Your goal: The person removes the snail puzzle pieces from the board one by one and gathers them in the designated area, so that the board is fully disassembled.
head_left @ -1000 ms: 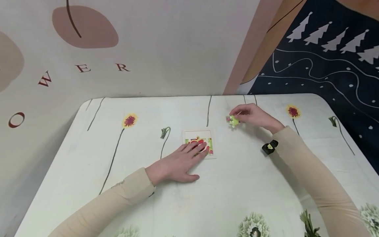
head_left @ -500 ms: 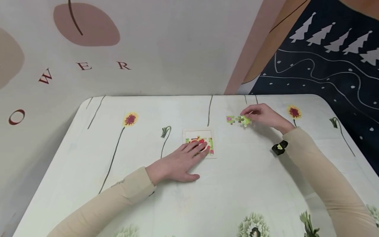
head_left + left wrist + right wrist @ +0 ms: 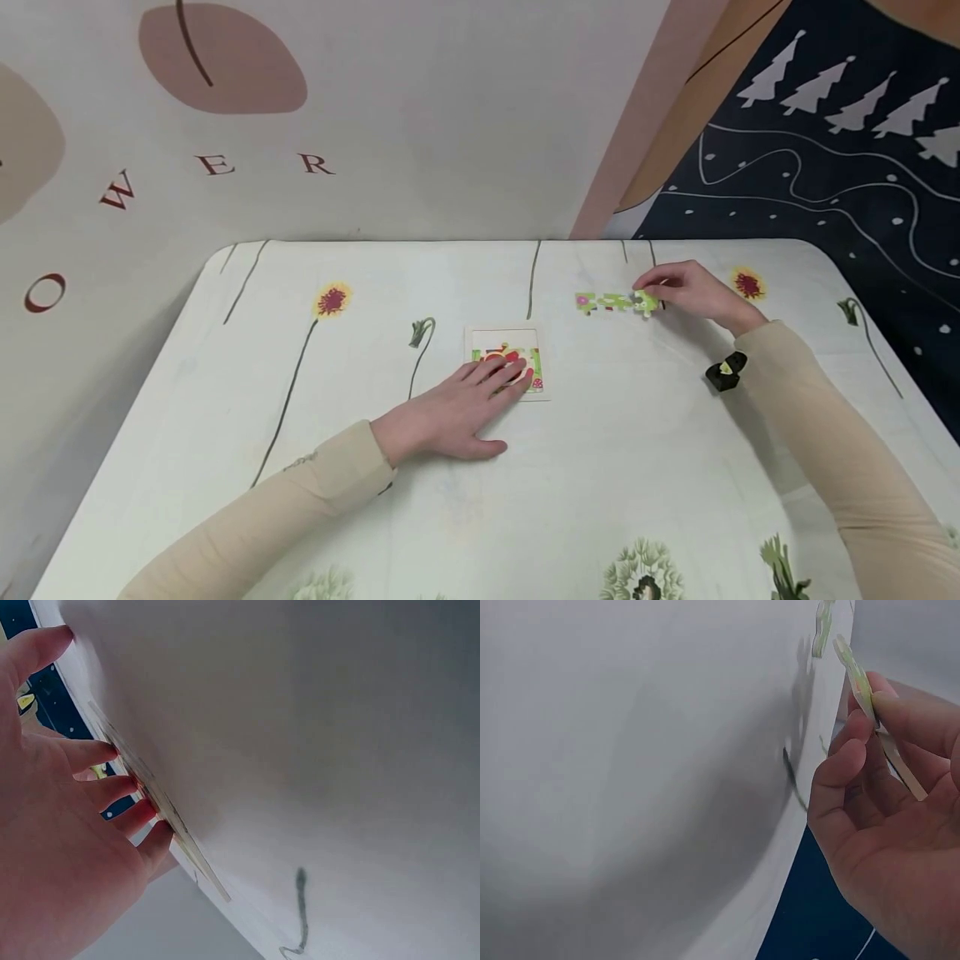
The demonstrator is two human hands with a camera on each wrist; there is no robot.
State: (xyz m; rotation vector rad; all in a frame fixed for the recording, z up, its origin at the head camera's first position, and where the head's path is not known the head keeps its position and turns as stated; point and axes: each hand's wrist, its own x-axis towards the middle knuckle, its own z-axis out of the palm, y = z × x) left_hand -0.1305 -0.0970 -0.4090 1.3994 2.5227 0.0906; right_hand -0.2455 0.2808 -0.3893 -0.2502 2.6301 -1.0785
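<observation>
My left hand [image 3: 457, 408] lies flat with spread fingers on a small framed jigsaw puzzle [image 3: 506, 337], covering part of its red and green picture. In the left wrist view, the fingertips touch the edge of the thin puzzle board [image 3: 199, 859]. Farther right, my right hand [image 3: 693, 292] pinches a light green puzzle piece [image 3: 645, 304] between thumb and fingers, just above the table. The right wrist view shows this puzzle piece [image 3: 857, 679] tilted, with another flat wooden-edged piece [image 3: 900, 769] tucked inside the hand. Beside it lie a pink-flowered puzzle piece [image 3: 585, 302] and a green puzzle piece [image 3: 615, 302].
A white tablecloth [image 3: 600, 467] printed with flowers covers the table. Behind its far edge rises a pale wall [image 3: 450, 167] with letters, and a dark tree-patterned fabric [image 3: 810, 183] hangs at the right.
My right hand has moved right, away from the pieces now lying in a row on the table, still pinching a green puzzle piece. The left hand has stayed on the puzzle.
</observation>
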